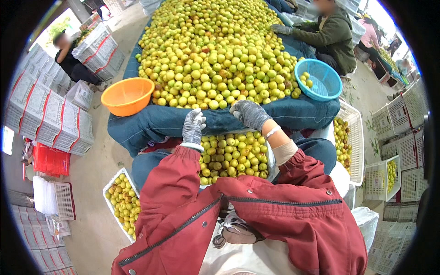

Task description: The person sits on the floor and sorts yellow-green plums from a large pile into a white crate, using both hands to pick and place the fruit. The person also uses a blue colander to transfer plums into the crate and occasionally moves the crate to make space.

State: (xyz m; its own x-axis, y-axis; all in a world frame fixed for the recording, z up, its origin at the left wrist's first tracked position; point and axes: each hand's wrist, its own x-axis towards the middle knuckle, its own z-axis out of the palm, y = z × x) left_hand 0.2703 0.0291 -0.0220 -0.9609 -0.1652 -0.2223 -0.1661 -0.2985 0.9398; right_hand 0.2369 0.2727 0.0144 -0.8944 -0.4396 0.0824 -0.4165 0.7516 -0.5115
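Observation:
A large heap of green-yellow jujube-like fruit (213,51) lies on a table padded with dark blue cloth (154,120). My left hand (193,127), in a grey knitted glove, is over the padded front edge, fingers curled; whether a fruit is in it cannot be told. My right hand (250,112), gloved alike, is bent at the front of the heap, its fingertips near or on a fruit; its grasp is hidden. Below both hands, between my knees, a container holds more of the fruit (233,154). An orange plastic basket (128,98) is at the left corner, a blue one (318,79) with several fruits at the right.
A white crate of fruit (122,202) stands on the floor at left, another white crate (357,147) at right. Stacked crates (48,113) line both sides. A co-worker in a dark green jacket (330,37) sits at the table's right side; another person (74,62) handles crates at upper left.

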